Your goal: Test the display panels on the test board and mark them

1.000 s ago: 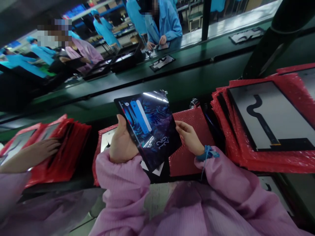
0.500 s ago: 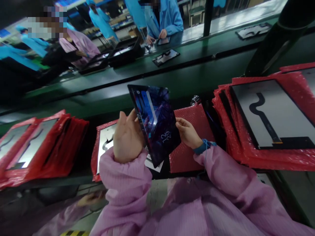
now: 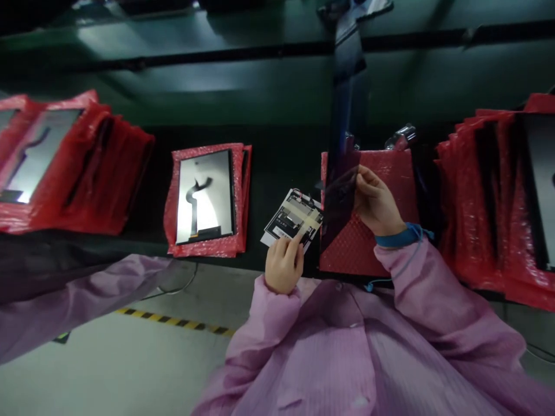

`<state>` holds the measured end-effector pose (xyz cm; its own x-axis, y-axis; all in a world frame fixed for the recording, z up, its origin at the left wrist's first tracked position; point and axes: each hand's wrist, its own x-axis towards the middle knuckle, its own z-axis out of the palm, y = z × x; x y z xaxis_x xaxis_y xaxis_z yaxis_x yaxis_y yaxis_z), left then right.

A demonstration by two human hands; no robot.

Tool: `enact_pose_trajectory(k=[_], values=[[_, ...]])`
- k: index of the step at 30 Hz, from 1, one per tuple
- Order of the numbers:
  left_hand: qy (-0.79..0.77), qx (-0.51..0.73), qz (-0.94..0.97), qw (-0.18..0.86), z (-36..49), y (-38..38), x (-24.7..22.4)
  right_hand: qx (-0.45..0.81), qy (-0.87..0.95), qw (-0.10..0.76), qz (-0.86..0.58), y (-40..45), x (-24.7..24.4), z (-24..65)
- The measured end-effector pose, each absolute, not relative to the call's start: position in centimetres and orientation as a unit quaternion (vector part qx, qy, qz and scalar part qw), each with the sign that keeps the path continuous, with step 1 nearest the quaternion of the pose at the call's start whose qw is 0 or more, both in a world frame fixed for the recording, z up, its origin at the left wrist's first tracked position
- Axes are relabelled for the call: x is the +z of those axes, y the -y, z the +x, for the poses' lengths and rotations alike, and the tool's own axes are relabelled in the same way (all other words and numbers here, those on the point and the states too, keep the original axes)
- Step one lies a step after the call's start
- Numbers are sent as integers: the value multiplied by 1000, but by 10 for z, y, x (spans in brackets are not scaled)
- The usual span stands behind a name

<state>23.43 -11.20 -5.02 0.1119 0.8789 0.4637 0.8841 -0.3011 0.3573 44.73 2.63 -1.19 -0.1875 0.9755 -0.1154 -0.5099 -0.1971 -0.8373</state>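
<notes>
right hand (image 3: 376, 201) is pinching the edge of a dark display panel (image 3: 341, 156), right of centre, reaching the upper frame; left hand (image 3: 284, 264), at lower centre, is touching a circuit board (image 3: 291, 217) at mid-frame, whether gripping it cannot be told; red bubble-wrap sleeve (image 3: 359, 248) is lying below the panel; silvery screen (image 3: 212, 202) is lying left of centre

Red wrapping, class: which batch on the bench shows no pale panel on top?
The flat red sheet below the right hand. The left pile, middle stack and right pile each show one.
</notes>
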Motion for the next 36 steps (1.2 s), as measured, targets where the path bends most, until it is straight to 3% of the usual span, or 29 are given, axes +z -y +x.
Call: enact_pose_trajectory(k=[7, 19, 22, 26, 30, 33, 36], values=[[533, -313, -783, 67, 229, 113, -51, 703, 325, 530, -344, -26, -7, 448], [509, -284, -810, 70, 225, 112, -49, 695, 316, 536, -360, -25, -10, 447], [515, -312, -798, 17, 224, 113, -44, 701, 296, 550, -345, -24, -13, 446], [556, -449, -681, -159, 226, 111, -23, 704, 281, 565, -325, -23, -16, 442], [427, -600, -614, -284, 251, 98, 14, 705, 278, 569, -320, -20, -19, 433], [447, -553, -642, -286, 284, 91, 41, 711, 275, 573, -302, -17, -20, 428], [548, -527, -618, -200, 317, 90, 57, 709, 297, 566, -298, -13, -16, 426]])
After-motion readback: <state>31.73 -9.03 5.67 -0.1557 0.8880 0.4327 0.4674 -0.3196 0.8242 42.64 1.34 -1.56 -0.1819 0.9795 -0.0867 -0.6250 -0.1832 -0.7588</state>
